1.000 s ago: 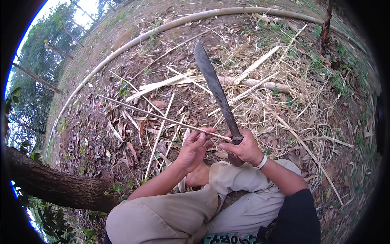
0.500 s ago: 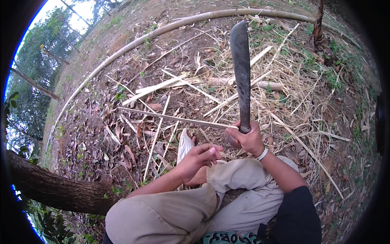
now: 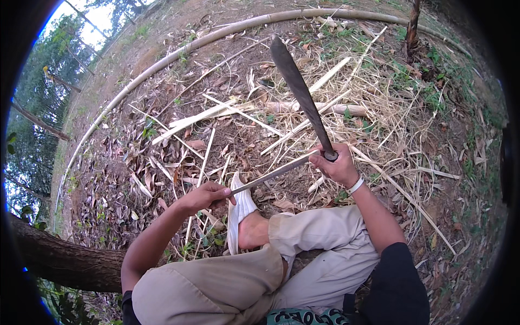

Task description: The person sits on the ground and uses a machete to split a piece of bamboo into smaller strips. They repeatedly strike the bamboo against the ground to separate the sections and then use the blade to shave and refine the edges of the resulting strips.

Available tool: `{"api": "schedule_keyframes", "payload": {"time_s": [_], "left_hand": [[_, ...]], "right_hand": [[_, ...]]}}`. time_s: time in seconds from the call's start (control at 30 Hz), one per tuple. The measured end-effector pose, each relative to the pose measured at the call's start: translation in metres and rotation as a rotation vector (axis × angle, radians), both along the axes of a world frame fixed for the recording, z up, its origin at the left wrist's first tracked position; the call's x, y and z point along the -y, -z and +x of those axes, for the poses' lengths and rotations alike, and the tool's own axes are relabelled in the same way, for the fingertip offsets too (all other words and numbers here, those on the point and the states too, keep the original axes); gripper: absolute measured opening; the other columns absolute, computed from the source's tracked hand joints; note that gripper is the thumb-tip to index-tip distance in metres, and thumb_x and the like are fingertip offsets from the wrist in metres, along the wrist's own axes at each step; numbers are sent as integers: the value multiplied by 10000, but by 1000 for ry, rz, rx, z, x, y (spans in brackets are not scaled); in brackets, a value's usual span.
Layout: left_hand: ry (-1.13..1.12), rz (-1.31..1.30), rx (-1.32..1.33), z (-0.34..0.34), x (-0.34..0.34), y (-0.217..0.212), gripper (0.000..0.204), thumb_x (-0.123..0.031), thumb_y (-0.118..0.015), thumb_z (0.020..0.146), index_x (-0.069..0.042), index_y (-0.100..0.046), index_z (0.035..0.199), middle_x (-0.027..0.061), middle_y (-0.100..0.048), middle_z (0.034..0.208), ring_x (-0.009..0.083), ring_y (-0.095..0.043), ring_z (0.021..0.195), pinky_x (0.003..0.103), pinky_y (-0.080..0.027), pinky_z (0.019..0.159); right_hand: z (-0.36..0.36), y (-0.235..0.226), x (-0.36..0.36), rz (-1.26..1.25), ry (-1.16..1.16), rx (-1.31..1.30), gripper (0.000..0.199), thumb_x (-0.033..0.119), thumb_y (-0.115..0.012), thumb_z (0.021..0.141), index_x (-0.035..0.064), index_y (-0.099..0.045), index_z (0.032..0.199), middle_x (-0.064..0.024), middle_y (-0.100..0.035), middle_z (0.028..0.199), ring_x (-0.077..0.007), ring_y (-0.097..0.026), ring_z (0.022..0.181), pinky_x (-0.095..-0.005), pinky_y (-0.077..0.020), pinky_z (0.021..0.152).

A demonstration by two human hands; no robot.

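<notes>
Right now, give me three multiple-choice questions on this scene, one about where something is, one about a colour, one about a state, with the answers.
1. Where does the machete blade point?
A. Up and away from the person
B. Down into the ground
C. Back at the knees

2. What colour is the shoe?
A. Red
B. White
C. Black

3. How does the left hand stand to the thin strip?
A. Far from it
B. Flat on the ground
C. Gripping its near end

Answers: 1 A, the blade rises from the right hand toward the far ground. 2 B, the shoe by the bent leg is white. 3 C, the fingers close round the strip's near end, and its far end meets the right hand.
</notes>
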State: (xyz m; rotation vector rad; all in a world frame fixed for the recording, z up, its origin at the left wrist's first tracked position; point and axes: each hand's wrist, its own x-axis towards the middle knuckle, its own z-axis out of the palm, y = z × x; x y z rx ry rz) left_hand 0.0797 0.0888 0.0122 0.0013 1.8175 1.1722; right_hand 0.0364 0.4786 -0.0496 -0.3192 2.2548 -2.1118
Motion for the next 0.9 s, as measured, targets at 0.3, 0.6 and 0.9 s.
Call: {"api": "schedule_keyframes", "payload": {"time_s": [0.3, 0.6, 0.9], "left_hand": [[-540, 346, 31, 15, -67, -10, 237, -277, -503, 1032, -68, -576, 949, -31, -487, 670, 45, -373, 503, 189, -258, 445], [-624, 318, -75, 32, -114, -14, 264, -294, -497, 1035, -83, -541, 882, -97, -382, 633, -5, -266, 481, 185, -187, 414], [-609, 371, 56, 42, -104, -24, 309, -332, -492, 1036, -105, -493, 827, -100, -330, 614, 9, -222, 470, 194, -170, 412]], "right_hand": [[1, -8, 6, 476, 196, -470, 556, 564, -557, 922, 53, -598, 704, -91, -522, 536, -264, -539, 477, -367, -373, 472], [11, -4, 40, 765, 149, -745, 619, 666, -564, 858, 88, -533, 636, -87, -540, 545, -273, -579, 491, -381, -437, 469], [-10, 9, 16, 817, 145, -841, 651, 707, -524, 846, 85, -548, 656, -85, -526, 559, -286, -572, 499, -389, -441, 497]]}}
